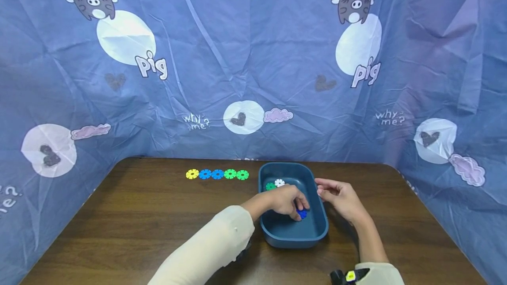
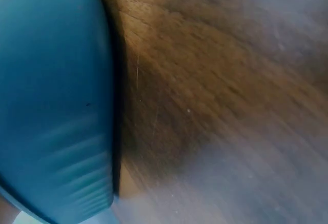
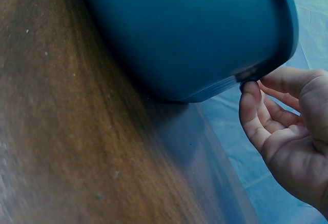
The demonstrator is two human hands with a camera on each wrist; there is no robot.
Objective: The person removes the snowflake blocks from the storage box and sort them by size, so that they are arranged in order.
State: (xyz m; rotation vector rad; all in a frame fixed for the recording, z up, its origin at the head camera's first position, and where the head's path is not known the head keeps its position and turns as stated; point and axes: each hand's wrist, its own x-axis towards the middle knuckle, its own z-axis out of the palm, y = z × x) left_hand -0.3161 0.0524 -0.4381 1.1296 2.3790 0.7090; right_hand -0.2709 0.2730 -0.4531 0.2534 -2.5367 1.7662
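Note:
A dark teal plastic bin [image 1: 293, 243] stands on the table. My left hand [image 1: 286, 199] reaches down inside it, thumb and fingers curled about a dark blue notched disc [image 1: 303, 214]; the fingers partly cover the disc. Farther back in the bin lie a green notched disc [image 1: 270, 186] and a white notched disc [image 1: 279, 183]. At the bin's right side, my right hand [image 1: 343, 199] pinches the rim between thumb and forefinger. The right wrist view shows this pinch at the edge of the bin [image 3: 195, 39]. The left wrist view shows only the bin's outer wall [image 2: 56, 90] and the table.
Left of the bin, a row of notched discs lies on the brown wooden table [image 1: 158, 214]: a yellow disc [image 1: 192, 174], two blue discs [image 1: 205, 174] and two green discs [image 1: 230, 173]. A blue printed cloth [image 1: 245, 56] hangs around the table's back and sides.

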